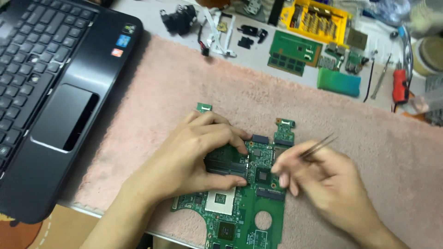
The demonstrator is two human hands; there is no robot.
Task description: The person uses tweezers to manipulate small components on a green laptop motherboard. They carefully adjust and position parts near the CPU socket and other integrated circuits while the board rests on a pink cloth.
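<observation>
I have the green laptop motherboard (pixel 240 198) lying on the pink towel (pixel 194 87), near its front edge, with my left hand (pixel 194 157) pressed flat over the board's upper left, fingers curled down on the memory slots (pixel 226 166). My right hand (pixel 318 180) is pinched narrow around a pair of metal tweezers (pixel 317 147), whose tips I cannot see; the hand is blurred, and its fingers sit just beside the small dark chip (pixel 264 175) at the board's middle. The risk I judge most likely is a slip of the steel tips across the fine components around that chip, scratching a trace or knocking a part loose. My left hand could also flex the board, since the towel gives under it, and the towel's fibres may snag on solder points. The board's lower edge lies close to the table edge, so a hard push could send it off. As for containers, the yellow bit case (pixel 318 20) at the back stands open with rows of screwdriver bits in it. The open black laptop (pixel 50 92) sits to the left, well apart from my hands.
</observation>
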